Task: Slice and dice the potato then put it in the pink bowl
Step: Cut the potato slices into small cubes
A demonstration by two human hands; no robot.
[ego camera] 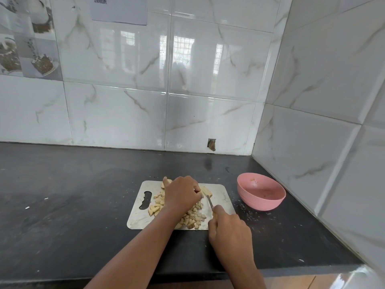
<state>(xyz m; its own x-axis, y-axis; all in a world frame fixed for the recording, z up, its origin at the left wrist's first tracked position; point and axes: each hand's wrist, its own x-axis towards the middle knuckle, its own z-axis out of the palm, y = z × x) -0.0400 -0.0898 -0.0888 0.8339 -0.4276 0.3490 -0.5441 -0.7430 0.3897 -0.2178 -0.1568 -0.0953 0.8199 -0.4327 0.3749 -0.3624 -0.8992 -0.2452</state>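
Right hand (229, 230) is gripping the knife (210, 201); left hand (181, 193) is prob. pinching the potato slices (206, 191) near the cutting board (224, 192)'s far edge, blade lying just right of them.

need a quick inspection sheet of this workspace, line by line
surface: dark countertop with scattered crumbs and specks
job's things: metal cutting board holds diced potato and uncut slices; pink bowl to its right, no dice in it
clutter: nothing seen beyond the crumbs
grippers: left hand holds potato on the board; right hand grips the knife
cables: nothing seen
surroundings: white marble-look wall tiles, paper sheet taped up, small hole at the wall base
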